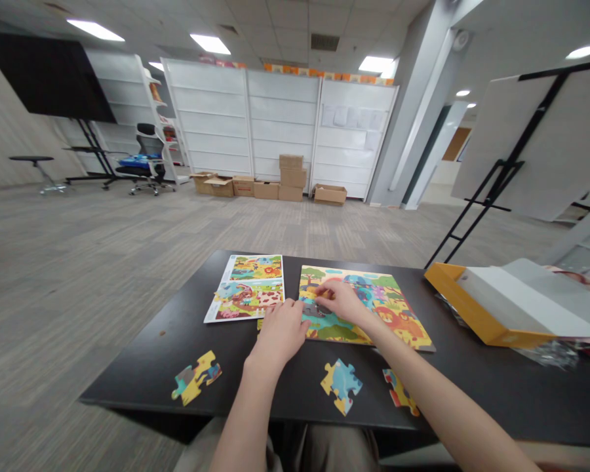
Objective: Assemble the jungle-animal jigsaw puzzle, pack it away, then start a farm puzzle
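The puzzle lies flat on the black table, in front of the person, with animals, trees and a lion on it; the right hand reaches over its left part, fingers bent down to the surface with thumb and forefinger near each other; whether they pinch a piece I cannot tell, as the fingertips are small and blurred here. The left hand rests palm down at the puzzle's left edge, fingers stretched forward and slightly apart; a yellow bit shows at its outer side.

The picture sheet lies just left of the puzzle, bearing two animal scenes, one above the other; nearer the person are loose pieces: a yellow and grey group on the left, a blue and yellow one between the forearms, and a red and yellow one partly behind the right forearm; the orange box stands open at the right.
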`<action>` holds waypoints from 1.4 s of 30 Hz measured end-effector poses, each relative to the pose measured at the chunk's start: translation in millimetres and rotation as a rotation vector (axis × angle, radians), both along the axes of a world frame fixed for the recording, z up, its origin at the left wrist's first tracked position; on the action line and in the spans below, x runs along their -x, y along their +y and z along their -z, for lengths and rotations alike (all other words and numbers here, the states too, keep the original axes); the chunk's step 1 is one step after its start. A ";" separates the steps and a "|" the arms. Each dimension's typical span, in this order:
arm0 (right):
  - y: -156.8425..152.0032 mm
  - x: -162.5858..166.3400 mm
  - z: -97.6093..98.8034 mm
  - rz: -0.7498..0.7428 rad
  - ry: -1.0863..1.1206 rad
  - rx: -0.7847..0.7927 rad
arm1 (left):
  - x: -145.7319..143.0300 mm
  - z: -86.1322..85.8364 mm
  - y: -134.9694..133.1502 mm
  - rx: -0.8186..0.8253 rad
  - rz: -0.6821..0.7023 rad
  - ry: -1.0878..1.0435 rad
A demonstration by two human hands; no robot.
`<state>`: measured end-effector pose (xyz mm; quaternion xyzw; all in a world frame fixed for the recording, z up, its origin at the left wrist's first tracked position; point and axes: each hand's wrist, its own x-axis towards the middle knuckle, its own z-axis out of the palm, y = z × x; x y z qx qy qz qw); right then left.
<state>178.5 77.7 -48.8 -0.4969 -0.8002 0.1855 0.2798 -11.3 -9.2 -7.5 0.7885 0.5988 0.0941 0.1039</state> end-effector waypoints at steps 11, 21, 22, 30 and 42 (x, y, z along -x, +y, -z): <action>-6.2 -7.1 5.3 -0.134 -0.153 -0.162 | -3.2 5.1 1.4 -0.002 0.029 0.018; -14.6 -5.6 -0.2 -0.190 -0.176 -0.173 | -4.3 7.2 1.4 -0.015 0.017 0.028; -15.4 -5.6 -1.3 -0.194 -0.178 -0.172 | -4.7 7.2 1.4 -0.010 0.015 0.026; -18.6 -5.6 -7.4 -0.239 -0.189 -0.165 | -6.6 5.6 0.8 0.003 -0.004 0.021; -18.6 -0.1 -5.2 -0.317 -0.255 -0.237 | -7.6 1.1 -0.5 0.002 -0.042 0.006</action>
